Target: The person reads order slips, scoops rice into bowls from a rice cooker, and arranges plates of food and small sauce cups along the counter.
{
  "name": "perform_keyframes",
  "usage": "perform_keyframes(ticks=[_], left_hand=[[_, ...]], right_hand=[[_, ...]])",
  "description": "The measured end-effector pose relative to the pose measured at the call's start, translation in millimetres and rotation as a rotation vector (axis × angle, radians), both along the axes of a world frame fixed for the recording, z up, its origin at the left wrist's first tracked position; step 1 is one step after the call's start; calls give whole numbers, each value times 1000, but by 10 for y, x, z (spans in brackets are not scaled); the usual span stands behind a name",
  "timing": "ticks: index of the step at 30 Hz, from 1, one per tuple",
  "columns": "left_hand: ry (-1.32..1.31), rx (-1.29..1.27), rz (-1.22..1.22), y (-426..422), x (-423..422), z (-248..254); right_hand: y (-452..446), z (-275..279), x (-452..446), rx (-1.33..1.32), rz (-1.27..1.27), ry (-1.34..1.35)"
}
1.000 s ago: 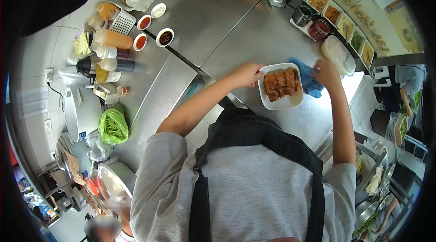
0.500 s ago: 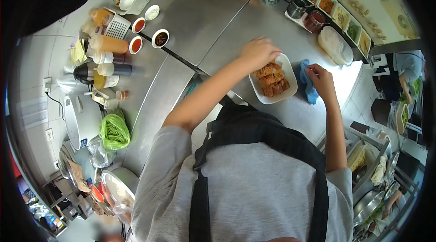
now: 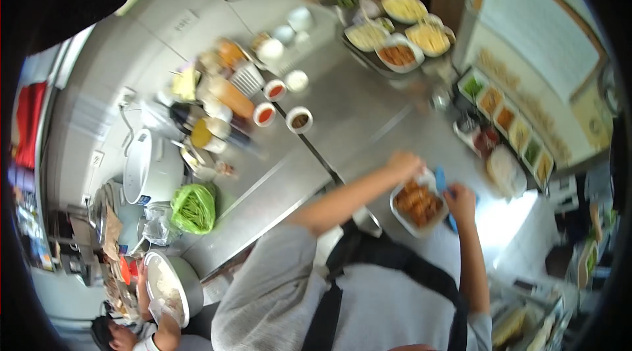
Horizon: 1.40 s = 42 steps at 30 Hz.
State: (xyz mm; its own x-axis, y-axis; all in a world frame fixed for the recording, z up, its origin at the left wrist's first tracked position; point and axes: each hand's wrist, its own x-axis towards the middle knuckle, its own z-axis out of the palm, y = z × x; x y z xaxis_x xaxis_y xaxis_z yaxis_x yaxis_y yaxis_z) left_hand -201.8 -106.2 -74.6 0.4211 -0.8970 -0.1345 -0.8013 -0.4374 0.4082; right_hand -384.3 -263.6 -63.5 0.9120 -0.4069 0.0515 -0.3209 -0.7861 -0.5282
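A white dish (image 3: 419, 227) holds sliced, browned fried meat (image 3: 419, 202) on the steel counter in front of me. My left hand (image 3: 404, 165) is at the dish's upper left rim; motion smears its fingers. My right hand (image 3: 460, 199) is at the right rim with its fingers bent together. A blue cloth (image 3: 440, 177) lies beside the dish, partly covered by my right hand. Whether those fingers pinch the rim or the cloth cannot be made out.
Sauce bowls (image 3: 299, 120) and squeeze bottles (image 3: 232, 97) stand left. A tray (image 3: 393, 72) of filled dishes is at the back, topping containers (image 3: 505, 118) at right. At lower left, another person works at a large rice pot (image 3: 191, 285).
The view has swung left, bringing the filled tray and the other person into sight. My left hand has gone from above the meat to the rim; my right hand has come closer to the dish.
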Motion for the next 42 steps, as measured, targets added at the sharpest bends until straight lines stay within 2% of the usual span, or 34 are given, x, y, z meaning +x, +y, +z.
perform_keyframes(ticks=[2, 3, 7, 9, 11, 13, 14, 16, 19, 22, 24, 26, 27, 30, 32, 35, 38, 40, 41, 42], left_hand=[[42, -42, 104, 126, -74, 12], [96, -150, 137, 216, -105, -16], [184, -133, 375, 353, -260, -360], [320, -124, 503, 418, -385, -254], [720, -275, 715, 488, -538, 74], [662, -171, 676, 540, -555, 276], [506, -148, 596, 588, -512, 197], [194, -116, 435, 659, -437, 13], [180, -139, 426, 665, -456, 118], [115, -228, 286, 652, -325, -84], [384, -142, 382, 602, -312, 100], [572, -143, 455, 612, -332, 129], [625, -191, 481, 653, -356, 58], [792, -281, 576, 692, -417, -77], [904, -325, 635, 653, -464, -156], [1038, -399, 704, 500, -514, -218], [1101, -439, 753, 392, -559, -147], [1096, -434, 743, 301, -535, -72], [923, -372, 809, 274, -561, 6], [705, -387, 775, 289, -608, 86]], right_hand=[[-55, -223, -100, 70, -81, -188], [-13, -115, -150, 129, -154, -81], [133, -485, -400, 160, -246, -77], [387, -244, -525, 239, -360, -7], [542, -381, -696, 348, -427, 32], [620, -167, -830, 514, -339, 158], [628, -32, -901, 596, -288, 219], [494, 205, -975, 553, -233, 262], [168, 617, -964, 456, -149, 318], [-284, 574, -912, 334, 125, 171], [-702, 491, -779, -130, 157, 31], [-1267, 607, -477, 6, -84, -11], [-1547, 758, -343, -65, -144, -88], [-2184, 1175, 32, -175, -503, -92], [-2590, 1196, 217, -435, -453, -220], [-2967, 1156, 488, -561, -481, -53], [-3384, 971, 583, -497, -470, -45], [-3417, 1045, 623, -491, -417, 13], [-3438, 1095, 611, -491, -398, 42], [-3433, 1133, 594, -479, -374, 59]])
